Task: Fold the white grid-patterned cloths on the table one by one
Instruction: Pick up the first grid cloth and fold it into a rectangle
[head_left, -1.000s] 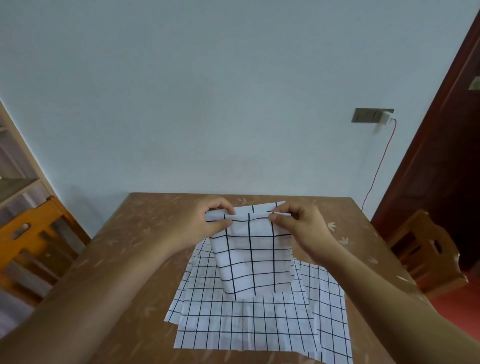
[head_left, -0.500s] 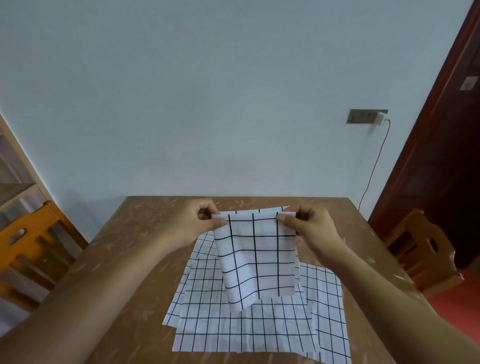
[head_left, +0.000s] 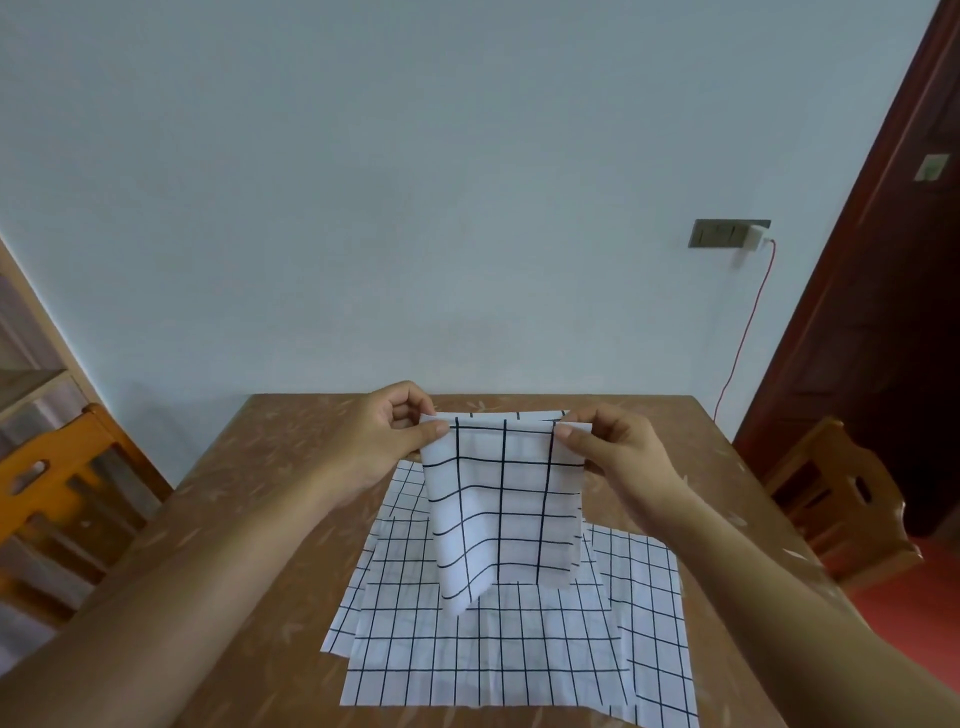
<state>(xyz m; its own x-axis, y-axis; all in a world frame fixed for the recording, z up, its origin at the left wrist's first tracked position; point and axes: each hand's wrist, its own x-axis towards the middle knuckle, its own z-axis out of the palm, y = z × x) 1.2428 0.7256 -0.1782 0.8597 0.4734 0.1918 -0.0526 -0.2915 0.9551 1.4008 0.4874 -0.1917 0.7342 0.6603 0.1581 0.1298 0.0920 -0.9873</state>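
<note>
A folded white grid-patterned cloth (head_left: 501, 512) hangs in the air above the table, held by its top edge. My left hand (head_left: 387, 439) pinches its upper left corner. My right hand (head_left: 610, 449) pinches its upper right corner. The cloth's lower edge dangles just over a stack of flat white grid cloths (head_left: 493, 654) spread on the brown wooden table (head_left: 260, 493). The flat cloths overlap one another, and I cannot tell how many lie there.
An orange wooden chair (head_left: 57, 493) stands at the table's left side and another wooden chair (head_left: 847, 499) at its right. A pale wall rises behind the table, with a socket (head_left: 727, 234) and a red cable. A dark door frame is at the far right.
Both hands have lifted the folded cloth a little higher and drawn its top edge wider apart. The cloth now hangs longer and straighter over the stack.
</note>
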